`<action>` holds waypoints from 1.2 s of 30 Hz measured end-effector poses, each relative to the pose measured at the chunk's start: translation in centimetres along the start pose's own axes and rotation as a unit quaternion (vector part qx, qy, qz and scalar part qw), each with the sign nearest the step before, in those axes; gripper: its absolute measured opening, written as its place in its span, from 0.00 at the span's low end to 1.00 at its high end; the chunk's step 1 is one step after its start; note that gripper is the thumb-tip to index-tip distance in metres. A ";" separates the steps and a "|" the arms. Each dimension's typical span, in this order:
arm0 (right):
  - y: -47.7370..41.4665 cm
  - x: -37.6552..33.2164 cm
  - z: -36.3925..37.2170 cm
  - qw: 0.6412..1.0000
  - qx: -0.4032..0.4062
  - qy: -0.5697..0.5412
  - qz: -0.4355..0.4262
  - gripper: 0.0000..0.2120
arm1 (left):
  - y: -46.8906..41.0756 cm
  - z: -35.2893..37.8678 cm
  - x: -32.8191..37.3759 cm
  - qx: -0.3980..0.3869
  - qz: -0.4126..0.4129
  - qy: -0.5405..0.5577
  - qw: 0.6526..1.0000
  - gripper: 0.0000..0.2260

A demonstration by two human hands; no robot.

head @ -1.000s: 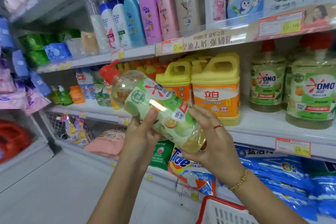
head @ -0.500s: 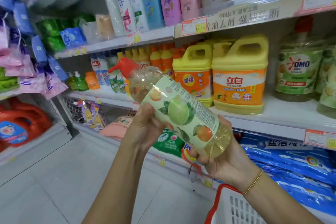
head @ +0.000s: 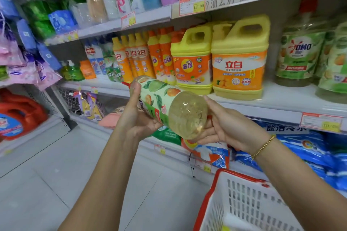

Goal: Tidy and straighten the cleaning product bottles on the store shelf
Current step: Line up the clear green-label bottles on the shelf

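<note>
While the left hand is gripping its labelled upper body, thumb running up toward the neck, the dish-liquid bottle is lying almost flat in the air, just in front of the shelving. Long axis: running away and leftward, red cap pointing far-left at the shelves and the clear base facing near-right toward the camera. Right hand: clasping that base from the right, thumb above and fingers below. Middle shelf: lying beyond and slightly above the bottle, carrying yellow jugs directly behind it. Further right it is carrying upright green-labelled bottles, seemingly of the same kind. Judgement: reshelving is calling for swinging the base down until the cap is standing upright, then carrying the bottle rightward. The right hand is sitting nearer the gap between jugs and green-labelled bottles.
</note>
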State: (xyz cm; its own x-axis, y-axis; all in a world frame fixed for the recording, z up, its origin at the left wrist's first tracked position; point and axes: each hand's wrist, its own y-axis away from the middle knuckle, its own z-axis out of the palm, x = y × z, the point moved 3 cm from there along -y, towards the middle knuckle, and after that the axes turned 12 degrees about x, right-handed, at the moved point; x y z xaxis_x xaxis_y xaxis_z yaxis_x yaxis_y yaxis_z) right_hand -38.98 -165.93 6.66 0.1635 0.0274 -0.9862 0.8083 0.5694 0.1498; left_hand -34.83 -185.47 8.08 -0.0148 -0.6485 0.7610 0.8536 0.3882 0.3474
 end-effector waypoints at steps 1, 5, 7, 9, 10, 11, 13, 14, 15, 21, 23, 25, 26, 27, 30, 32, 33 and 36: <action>0.1 0.0 -0.1 1.000 0.006 0.015 -0.003 0.31 | -0.2 -0.1 -0.2 -0.005 -0.014 0.007 1.000 0.35; 0.2 -0.2 -1.3 0.992 0.048 0.111 -0.038 0.25 | -1.0 -0.6 -1.0 -0.005 -0.043 -0.019 0.999 0.32; -0.1 -0.1 -2.0 0.981 0.061 0.174 -0.052 0.20 | -1.8 -0.7 -1.2 0.006 -0.038 -0.069 0.997 0.30; -0.7 0.9 -2.4 0.975 0.062 0.208 -0.043 0.15 | -2.9 -0.9 -1.8 0.014 -0.019 -0.150 0.988 0.29; -1.0 1.8 -2.4 0.971 0.064 0.227 -0.039 0.13 | -3.5 -1.2 -2.2 0.014 -0.006 -0.192 0.981 0.28; -1.5 2.8 -2.4 0.964 0.068 0.255 -0.040 0.13 | -4.0 -1.6 -2.9 0.011 0.013 -0.239 0.971 0.27; -2.8 5.3 -2.0 0.939 0.063 0.333 -0.058 0.15 | -5.1 -3.0 -4.7 0.025 0.067 -0.325 0.943 0.28; -3.5 6.6 -1.8 0.921 0.059 0.378 -0.071 0.16 | -5.7 -3.9 -5.7 0.036 0.103 -0.358 0.927 0.26; -4.1 7.9 -1.5 0.903 0.061 0.417 -0.081 0.15 | -6.0 -4.8 -6.9 0.038 0.140 -0.380 0.914 0.23; -6.2 14.8 -0.9 0.902 0.054 0.421 -0.084 0.11 | -8.2 -12.3 -16.1 -0.010 0.171 -0.501 0.848 0.44; -6.5 16.4 -1.2 0.902 0.071 0.417 -0.082 0.18 | -8.7 -14.7 -18.9 -0.021 0.151 -0.532 0.833 0.45; -6.7 17.7 -1.3 0.887 0.052 0.453 -0.081 0.18 | -9.0 -16.7 -21.5 -0.050 0.140 -0.556 0.818 0.44; -6.8 18.3 -1.1 0.878 0.031 0.471 -0.073 0.16 | -9.2 -17.6 -22.6 -0.059 0.136 -0.564 0.812 0.43; -6.8 18.8 -1.0 0.869 0.011 0.491 -0.061 0.15 | -9.4 -18.4 -23.5 -0.064 0.132 -0.571 0.808 0.43; -7.1 19.4 -0.4 0.839 -0.013 0.541 -0.062 0.14 | -9.5 -20.1 -25.0 -0.062 0.122 -0.573 0.808 0.44; -7.4 19.2 -0.2 0.818 -0.004 0.570 -0.078 0.12 | -9.4 -20.6 -25.1 -0.050 0.121 -0.565 0.815 0.44; -7.4 19.1 0.0 0.810 -0.001 0.580 -0.084 0.11 | -9.4 -21.0 -25.1 -0.045 0.117 -0.562 0.818 0.44; -7.2 18.8 0.8 0.796 -0.025 0.597 -0.100 0.12 | -9.5 -22.0 -24.6 -0.044 0.115 -0.560 0.819 0.44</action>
State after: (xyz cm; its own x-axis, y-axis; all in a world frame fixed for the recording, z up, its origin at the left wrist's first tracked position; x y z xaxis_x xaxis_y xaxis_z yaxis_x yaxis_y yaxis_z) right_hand -41.29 -170.14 -12.87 -0.6433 0.6764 -0.3588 0.7222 0.6916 0.0089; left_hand -31.17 -187.61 -25.97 -0.2736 0.4618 0.8438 0.9347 0.3346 0.1200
